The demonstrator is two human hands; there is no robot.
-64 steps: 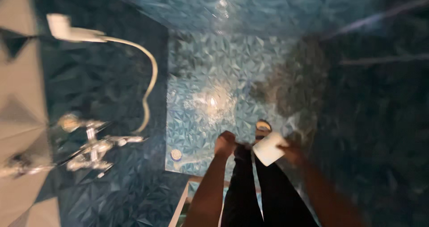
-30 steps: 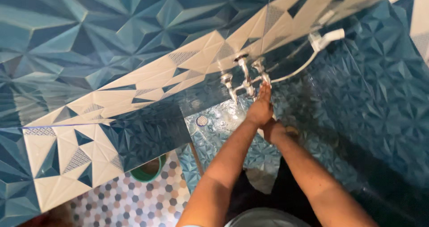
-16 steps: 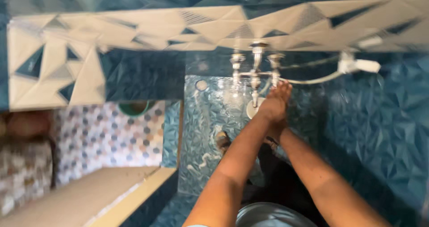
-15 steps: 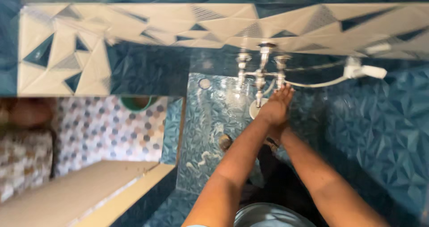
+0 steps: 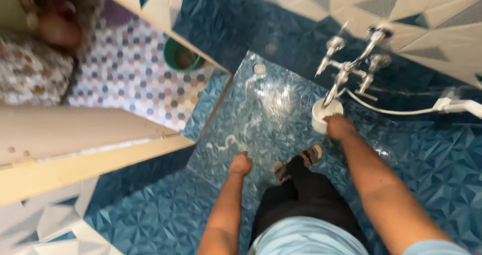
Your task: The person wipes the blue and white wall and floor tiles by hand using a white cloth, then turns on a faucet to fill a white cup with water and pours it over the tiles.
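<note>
Sandalled feet stand on the wet blue floor at the near edge. At nine o'clock of them hangs the left hand, curled loosely and empty; half a second ago it was stretched up to the chrome tap, so it has let go. At one o'clock the right hand grips the rim of a white cup directly under the spout. Farther off, a white hose trails toward three o'clock, a floor drain sits at twelve, and a green bucket waits beyond the tiled partition.
</note>
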